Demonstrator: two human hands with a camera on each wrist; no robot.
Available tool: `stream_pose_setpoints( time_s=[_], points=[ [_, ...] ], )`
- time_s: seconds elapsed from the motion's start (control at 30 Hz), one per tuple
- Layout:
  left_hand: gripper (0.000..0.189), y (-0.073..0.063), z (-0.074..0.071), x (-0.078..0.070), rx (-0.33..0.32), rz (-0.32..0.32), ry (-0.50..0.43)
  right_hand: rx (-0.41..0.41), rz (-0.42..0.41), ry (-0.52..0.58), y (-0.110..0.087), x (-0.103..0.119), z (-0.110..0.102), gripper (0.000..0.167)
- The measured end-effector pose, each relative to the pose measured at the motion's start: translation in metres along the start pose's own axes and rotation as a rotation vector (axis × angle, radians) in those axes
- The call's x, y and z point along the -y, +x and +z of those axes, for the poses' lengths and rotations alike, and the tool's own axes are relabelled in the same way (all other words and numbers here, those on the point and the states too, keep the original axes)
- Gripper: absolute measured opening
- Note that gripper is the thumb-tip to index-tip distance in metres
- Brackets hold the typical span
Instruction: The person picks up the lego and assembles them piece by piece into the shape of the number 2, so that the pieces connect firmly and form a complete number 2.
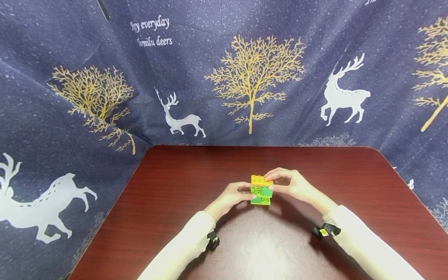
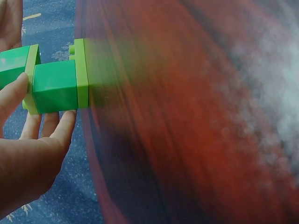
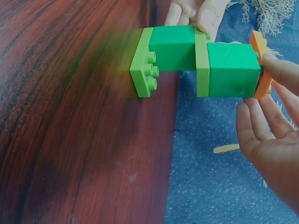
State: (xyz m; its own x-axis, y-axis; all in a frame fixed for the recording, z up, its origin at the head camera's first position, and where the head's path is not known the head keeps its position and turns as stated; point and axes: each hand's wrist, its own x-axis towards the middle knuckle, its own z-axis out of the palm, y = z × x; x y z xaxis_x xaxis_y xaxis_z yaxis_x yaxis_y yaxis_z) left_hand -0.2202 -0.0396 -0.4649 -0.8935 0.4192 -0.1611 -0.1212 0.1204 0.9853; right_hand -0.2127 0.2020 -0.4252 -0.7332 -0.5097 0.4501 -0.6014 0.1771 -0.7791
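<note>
A stack of toy building bricks stands upright on the table. Its base is a lime-green plate point(image 3: 141, 63), topped by a green brick point(image 2: 55, 86), a second lime plate point(image 3: 202, 70) set off to one side, and an upper green brick point(image 3: 233, 72). My left hand point(image 1: 231, 197) grips the stack from the left, thumb at the middle lime plate. At the top, my right hand point(image 1: 295, 186) pinches an orange plate point(image 1: 259, 180). In the right wrist view that plate leans slightly against the upper green brick; whether it is pressed fully on, I cannot tell.
The reddish-brown wooden table point(image 1: 182, 167) extends around the stack, with a bright glare near its front. Behind it hangs a dark blue cloth point(image 1: 217, 77) printed with white deer and golden trees. Each wrist wears a black strapped device point(image 1: 212, 240).
</note>
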Motion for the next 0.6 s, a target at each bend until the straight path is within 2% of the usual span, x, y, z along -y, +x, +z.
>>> stream_pose_setpoints(
  time_s=[0.17, 0.3, 0.47, 0.6],
  points=[
    [0.041, 0.0, 0.0, 0.001, 0.005, 0.011, -0.006, -0.006, -0.037, -0.047, 0.0, 0.001, 0.001, 0.026],
    [0.04, -0.001, 0.001, 0.0, 0.001, 0.004, -0.005, -0.015, -0.033, -0.094, 0.001, 0.006, 0.002, 0.026],
    [0.038, -0.002, 0.0, -0.002, 0.006, 0.002, -0.01, -0.022, -0.036, -0.141, 0.003, 0.023, 0.003, 0.025],
    [0.038, -0.002, -0.001, -0.002, 0.025, 0.037, -0.001, -0.025, -0.022, -0.16, 0.004, 0.037, 0.004, 0.025]
  ],
)
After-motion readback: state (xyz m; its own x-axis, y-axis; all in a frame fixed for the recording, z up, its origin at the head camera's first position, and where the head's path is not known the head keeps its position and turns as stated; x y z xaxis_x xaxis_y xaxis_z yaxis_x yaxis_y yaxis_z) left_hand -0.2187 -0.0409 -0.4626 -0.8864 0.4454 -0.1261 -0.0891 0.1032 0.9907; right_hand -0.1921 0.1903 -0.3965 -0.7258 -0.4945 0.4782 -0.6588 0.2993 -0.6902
